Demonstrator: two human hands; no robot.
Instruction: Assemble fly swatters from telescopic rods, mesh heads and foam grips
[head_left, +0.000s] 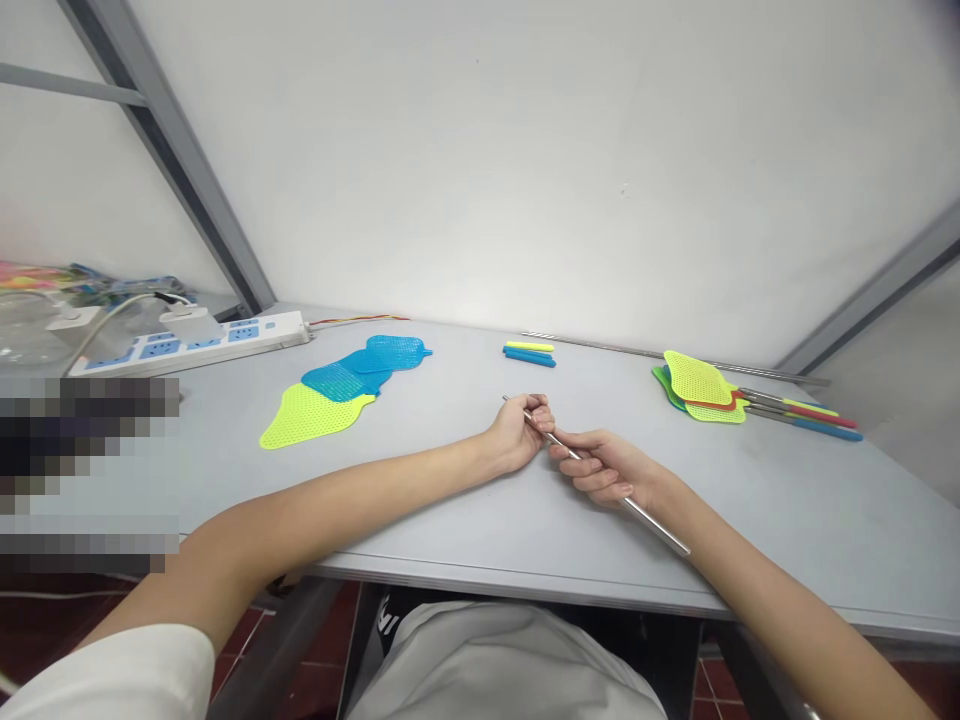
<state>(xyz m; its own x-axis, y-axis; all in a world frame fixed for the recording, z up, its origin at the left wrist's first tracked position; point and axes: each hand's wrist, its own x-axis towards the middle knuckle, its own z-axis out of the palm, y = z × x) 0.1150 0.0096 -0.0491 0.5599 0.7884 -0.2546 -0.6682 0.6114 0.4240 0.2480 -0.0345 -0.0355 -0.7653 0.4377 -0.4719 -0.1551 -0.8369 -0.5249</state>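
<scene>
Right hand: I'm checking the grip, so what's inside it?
The right hand holds a thin metal rod, its near end sticking out. The curled fingers cover part of the rod, and whether anything else sits against the palm can't be seen.

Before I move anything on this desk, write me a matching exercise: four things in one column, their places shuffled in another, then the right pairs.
1. nearest metal rod
2. power strip
3. short tubes
4. swatter stack

A. back of the desk, centre
B. right side
C. held by left hand and right hand
D. far left

Pairs: 1-C, 2-D, 3-A, 4-B
</scene>
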